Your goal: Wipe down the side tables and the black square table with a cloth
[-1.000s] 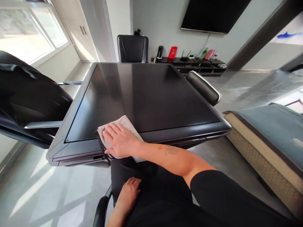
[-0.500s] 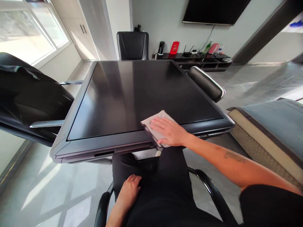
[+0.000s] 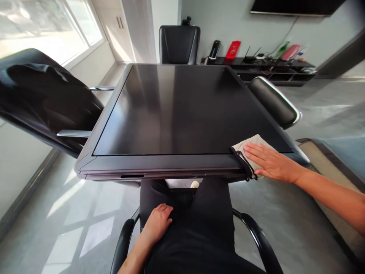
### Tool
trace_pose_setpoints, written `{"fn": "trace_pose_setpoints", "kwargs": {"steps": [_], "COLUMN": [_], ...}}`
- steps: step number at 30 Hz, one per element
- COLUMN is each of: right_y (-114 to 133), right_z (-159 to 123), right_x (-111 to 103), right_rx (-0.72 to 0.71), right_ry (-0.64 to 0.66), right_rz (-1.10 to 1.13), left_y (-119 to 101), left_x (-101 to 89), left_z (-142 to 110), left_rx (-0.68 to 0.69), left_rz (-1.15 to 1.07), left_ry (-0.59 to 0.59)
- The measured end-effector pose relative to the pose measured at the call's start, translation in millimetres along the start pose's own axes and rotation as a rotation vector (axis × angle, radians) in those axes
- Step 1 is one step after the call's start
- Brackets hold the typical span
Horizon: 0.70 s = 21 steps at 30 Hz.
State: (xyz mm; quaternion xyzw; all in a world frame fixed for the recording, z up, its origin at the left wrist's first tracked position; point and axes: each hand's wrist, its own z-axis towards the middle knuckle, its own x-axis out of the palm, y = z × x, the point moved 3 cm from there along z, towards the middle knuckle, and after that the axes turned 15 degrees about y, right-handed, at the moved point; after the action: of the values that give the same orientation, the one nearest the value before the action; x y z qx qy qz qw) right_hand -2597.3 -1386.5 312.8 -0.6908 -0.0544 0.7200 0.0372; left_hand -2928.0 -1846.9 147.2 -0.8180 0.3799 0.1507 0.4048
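Head view: I record a broad table (image 3: 182,161) with a smooth grey frame, rounded corners and a grooved near edge. Set into the frame is a glossy dark panel (image 3: 182,114), rectangular, showing soft streaks of reflected light. Padded black chairs with a leather-like sheen stand at the left side (image 3: 48,95), far side (image 3: 179,45) and right side (image 3: 273,102); bright metal trims the side ones.

I find the cloth (image 3: 242,147) pale, matte and soft-looking, with dark trim along its left edge. It lies at the table's near edge, close to the right corner, overlapping panel and frame, its lower part reaching past the rim.

The right hand (image 3: 265,160) is flat on top, fingers extended and together; the cloth is directly beneath, showing beyond the fingertips. The left hand (image 3: 159,220) holds nothing, resting with loosely bent fingers on matte black trousers (image 3: 196,236), well apart from the cloth.
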Motion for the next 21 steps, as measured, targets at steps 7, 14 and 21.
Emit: {"fn": "trace_pose_setpoints", "kwargs": {"steps": [7, 14, 21], "right_y": [46, 129, 218], "right_z": [72, 193, 323], "right_x": [-4, -17, -26], "right_rx": [-0.006, 0.006, -0.033], "right_ry": [0.032, 0.143, 0.159], "right_rz": [-0.024, -0.015, 0.093], "left_y": [2, -2, 0], "left_x": [4.6, 1.6, 1.1], "left_z": [4, -2, -5], "left_rx": [0.01, 0.046, 0.079], "left_rz": [0.015, 0.031, 0.027], "left_ry": [0.005, -0.001, -0.018]}}
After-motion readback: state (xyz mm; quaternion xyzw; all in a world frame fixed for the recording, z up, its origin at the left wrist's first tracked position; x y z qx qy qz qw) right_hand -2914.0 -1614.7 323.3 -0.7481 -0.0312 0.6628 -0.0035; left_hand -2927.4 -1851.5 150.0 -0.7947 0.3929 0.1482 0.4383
